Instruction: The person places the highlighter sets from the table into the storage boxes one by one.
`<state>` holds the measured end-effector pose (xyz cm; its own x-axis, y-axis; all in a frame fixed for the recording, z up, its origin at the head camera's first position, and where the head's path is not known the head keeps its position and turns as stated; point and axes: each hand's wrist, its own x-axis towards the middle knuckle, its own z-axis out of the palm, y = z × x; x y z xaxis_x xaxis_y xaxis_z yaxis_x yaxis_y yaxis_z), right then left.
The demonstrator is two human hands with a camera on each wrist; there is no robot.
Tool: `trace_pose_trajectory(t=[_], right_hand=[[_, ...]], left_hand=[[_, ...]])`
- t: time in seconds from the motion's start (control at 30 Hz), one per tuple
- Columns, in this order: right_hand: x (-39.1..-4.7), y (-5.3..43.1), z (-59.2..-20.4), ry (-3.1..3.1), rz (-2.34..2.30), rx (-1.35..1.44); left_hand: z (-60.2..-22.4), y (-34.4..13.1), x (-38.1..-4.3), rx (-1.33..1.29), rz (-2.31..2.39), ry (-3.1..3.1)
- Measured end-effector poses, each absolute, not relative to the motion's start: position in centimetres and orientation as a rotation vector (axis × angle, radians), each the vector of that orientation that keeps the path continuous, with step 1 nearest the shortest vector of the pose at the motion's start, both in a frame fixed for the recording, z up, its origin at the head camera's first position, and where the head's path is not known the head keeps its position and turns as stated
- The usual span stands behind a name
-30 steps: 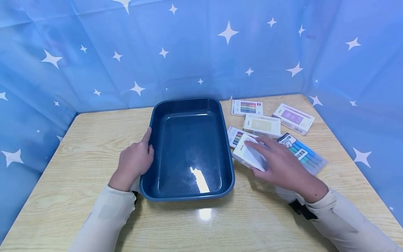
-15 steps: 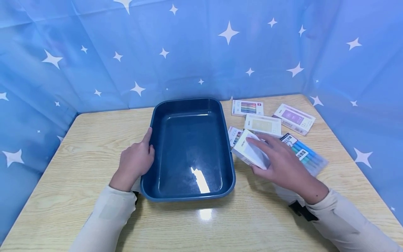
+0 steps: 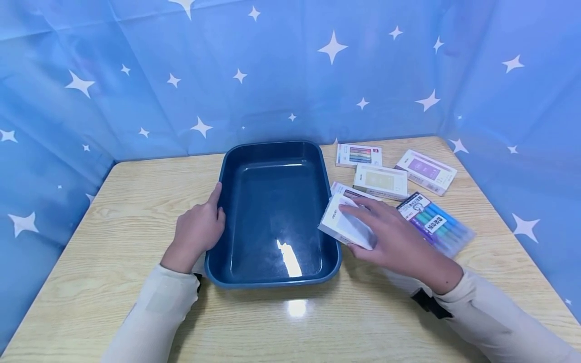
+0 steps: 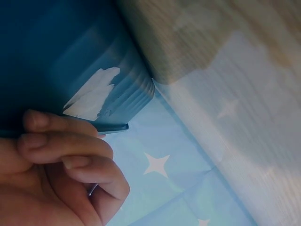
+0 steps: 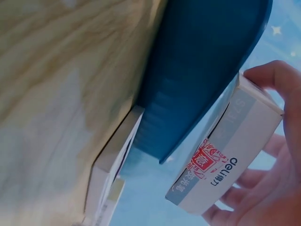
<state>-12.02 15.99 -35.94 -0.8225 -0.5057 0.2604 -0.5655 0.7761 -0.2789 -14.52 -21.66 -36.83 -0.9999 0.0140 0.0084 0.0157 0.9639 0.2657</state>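
My left hand (image 3: 197, 229) grips the left rim of a deep blue plastic tray (image 3: 272, 285), thumb inside and index finger laid along the edge. In the left wrist view, curled fingers (image 4: 87, 151) sit at the rim below a torn white label (image 4: 91, 94) on the outer wall. My right hand (image 3: 392, 234) holds a white cardboard box (image 3: 337, 218) marked "deli", tilted, overlapping the tray's right rim in the head view. The right wrist view shows the box (image 5: 235, 146) raised off the table, thumb and fingers on opposite sides.
Right of the tray lie a box with coloured pens (image 3: 360, 155), a yellow-panelled box (image 3: 380, 180), a purple-panelled box (image 3: 426, 171) and a clear pack of blue-green pens (image 3: 438, 224). Another pen box (image 3: 340, 189) lies partly under the held one. A starry blue curtain (image 3: 272, 75) encloses the table.
My right hand has carried the white box leftward to the tray's right rim, uncovering more of the clear pen pack. The left hand keeps its place on the tray.
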Motion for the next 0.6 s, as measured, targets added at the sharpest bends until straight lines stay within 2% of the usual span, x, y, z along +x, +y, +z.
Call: trace_pose_trajectory(t=[0.6], right_hand=[[-12.2, 14.3, -35.5, -2.823, 0.560, 0.952]], left_hand=[[-37.0, -21.6, -14.6, -0.006, -0.421, -3.110]])
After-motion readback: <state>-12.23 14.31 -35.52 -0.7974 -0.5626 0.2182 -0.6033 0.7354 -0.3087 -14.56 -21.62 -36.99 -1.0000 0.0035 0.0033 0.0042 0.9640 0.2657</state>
